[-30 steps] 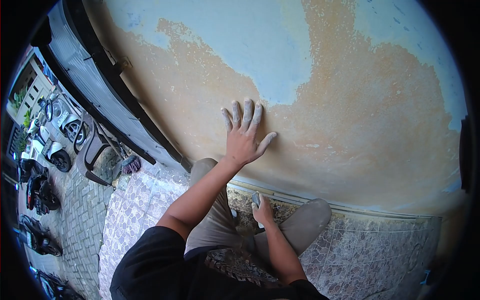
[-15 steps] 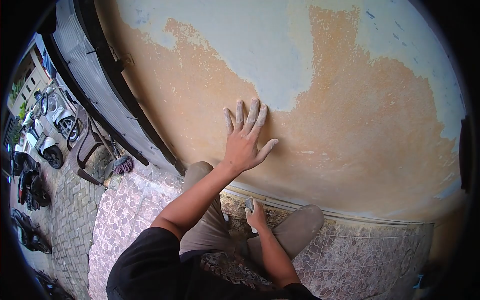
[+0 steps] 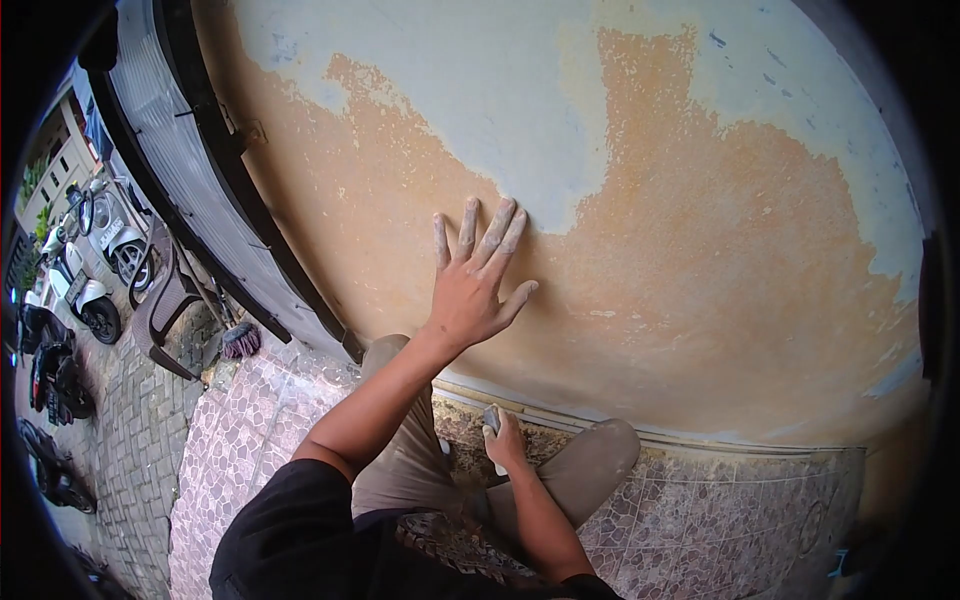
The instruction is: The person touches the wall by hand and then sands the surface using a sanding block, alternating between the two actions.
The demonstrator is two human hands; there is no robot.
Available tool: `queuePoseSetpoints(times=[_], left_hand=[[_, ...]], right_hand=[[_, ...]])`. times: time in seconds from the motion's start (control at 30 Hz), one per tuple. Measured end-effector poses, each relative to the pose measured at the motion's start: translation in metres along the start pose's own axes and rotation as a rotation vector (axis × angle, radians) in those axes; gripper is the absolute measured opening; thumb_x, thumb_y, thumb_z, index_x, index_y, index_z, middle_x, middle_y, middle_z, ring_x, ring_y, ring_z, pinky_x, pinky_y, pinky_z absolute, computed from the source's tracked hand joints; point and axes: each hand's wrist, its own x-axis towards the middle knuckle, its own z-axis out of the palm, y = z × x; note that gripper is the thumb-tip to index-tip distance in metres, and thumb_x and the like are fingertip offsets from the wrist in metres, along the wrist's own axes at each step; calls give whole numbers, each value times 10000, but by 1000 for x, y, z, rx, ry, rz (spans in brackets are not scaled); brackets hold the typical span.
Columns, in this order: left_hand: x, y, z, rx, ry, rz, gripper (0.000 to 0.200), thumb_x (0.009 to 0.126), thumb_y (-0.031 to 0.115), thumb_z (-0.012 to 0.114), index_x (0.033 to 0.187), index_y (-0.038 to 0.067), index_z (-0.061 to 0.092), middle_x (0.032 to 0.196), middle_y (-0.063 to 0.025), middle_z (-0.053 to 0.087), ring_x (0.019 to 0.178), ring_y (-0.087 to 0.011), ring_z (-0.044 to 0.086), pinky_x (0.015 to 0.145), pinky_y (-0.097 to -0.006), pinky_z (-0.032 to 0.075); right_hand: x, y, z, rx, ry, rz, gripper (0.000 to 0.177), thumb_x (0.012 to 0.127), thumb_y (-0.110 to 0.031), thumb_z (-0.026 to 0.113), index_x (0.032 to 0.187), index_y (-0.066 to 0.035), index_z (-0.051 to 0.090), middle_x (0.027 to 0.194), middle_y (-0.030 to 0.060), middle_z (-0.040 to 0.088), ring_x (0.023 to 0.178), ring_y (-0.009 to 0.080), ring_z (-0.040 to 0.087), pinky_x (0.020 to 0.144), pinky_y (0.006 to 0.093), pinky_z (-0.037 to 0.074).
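Observation:
My left hand [image 3: 470,295] lies flat against the wall [image 3: 720,220], its fingers spread and its thumb out to the right. Pale dust coats the fingers. The fingertips rest at the lower edge of a pale blue-white patch [image 3: 530,110], where it meets the bare orange-tan surface. Low down, between my bent knees, my right hand [image 3: 510,442] is closed around a small grey block-like object [image 3: 491,418]. A white bit shows below that hand; the palm side and most of the held object are hidden.
A dark-framed corrugated panel [image 3: 165,110] stands to the left. Beyond it are a brown plastic chair [image 3: 165,305], a mop head [image 3: 240,340] and several parked motorbikes [image 3: 80,290] on paving. Under me is a stone-patterned tiled floor [image 3: 225,440]; a ledge [image 3: 700,440] runs along the wall's foot.
The view has shifted slightly, so wall and hands appear a little further left. My left hand stays spread on the wall, and my right hand keeps its hold low down.

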Motion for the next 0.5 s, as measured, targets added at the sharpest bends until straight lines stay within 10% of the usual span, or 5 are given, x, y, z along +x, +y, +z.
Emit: queuePoseSetpoints(times=[0.2,0.5], left_hand=[[39,-26,-25,-46,307,-148,952,898,491,688,1615,65,227,1678,-189,203,1546,-458,113,1205,-649,40],[17,-16,-15,-71,266,-139,980,881,457,714,1610,36,212,1680,-213,163,1539,-479,105,1200,-662,73]], right_hand=[[2,-6,-4,1,-29,18,606,914,-213,658,1457,-39,454,1337,231,538,1271,419,507,1066,482,426],[1,-13,-6,20,-36,5,596,903,-218,666,1428,-4,480,1342,258,546,1275,439,506,1082,481,415]])
